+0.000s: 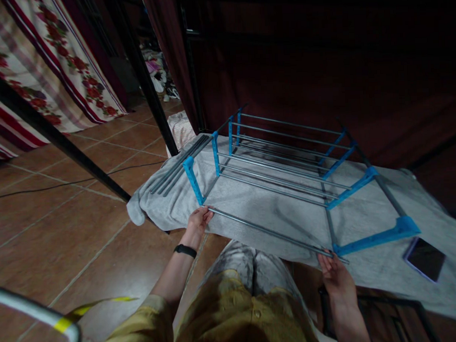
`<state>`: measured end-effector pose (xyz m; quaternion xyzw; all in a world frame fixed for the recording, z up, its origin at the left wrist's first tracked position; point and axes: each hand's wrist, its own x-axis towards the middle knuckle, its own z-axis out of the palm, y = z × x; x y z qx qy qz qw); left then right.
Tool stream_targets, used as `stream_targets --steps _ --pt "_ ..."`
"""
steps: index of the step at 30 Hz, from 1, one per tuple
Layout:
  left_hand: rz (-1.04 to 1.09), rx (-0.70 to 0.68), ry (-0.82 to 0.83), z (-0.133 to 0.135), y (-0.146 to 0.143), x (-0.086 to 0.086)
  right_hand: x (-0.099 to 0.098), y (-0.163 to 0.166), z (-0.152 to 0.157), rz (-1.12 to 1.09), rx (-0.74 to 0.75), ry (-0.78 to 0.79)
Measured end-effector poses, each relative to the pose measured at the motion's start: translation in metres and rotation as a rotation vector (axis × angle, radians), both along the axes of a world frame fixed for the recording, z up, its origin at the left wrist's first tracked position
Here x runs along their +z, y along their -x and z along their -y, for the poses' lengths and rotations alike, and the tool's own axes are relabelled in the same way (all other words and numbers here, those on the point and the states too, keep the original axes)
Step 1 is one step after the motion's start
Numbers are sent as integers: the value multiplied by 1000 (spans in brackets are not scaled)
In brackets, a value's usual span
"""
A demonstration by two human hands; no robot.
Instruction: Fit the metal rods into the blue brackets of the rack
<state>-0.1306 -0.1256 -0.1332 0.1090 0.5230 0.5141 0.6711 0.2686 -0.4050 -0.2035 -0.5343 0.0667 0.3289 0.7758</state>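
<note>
A partly built rack (287, 164) of grey metal rods and blue plastic side pieces lies on a grey cloth (371, 216) on the floor. My left hand (198, 221) grips the left end of the nearest grey rod (267, 231), right by a blue bracket (193, 179). My right hand (336, 277) holds the same rod's right end, beside another blue bracket (380, 237). A black band is on my left wrist.
Several loose grey rods (177, 167) lie on the cloth's left part. A phone (424, 258) rests on the cloth at the right. A black slanted pole (62, 139) and floral fabric (40, 63) stand left. Brown tiles cover the floor (65, 231).
</note>
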Motion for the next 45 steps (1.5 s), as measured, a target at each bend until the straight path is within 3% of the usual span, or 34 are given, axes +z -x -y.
stream_targets --steps 16,34,45 --pt "-22 13 -1 -1 -3 1 4 3 -1 -32 -22 39" --pt "-41 -1 -8 2 -2 9 -5 1 0 26 -21 33" --pt "-25 18 -11 4 2 15 9 12 -9 12 4 -19"
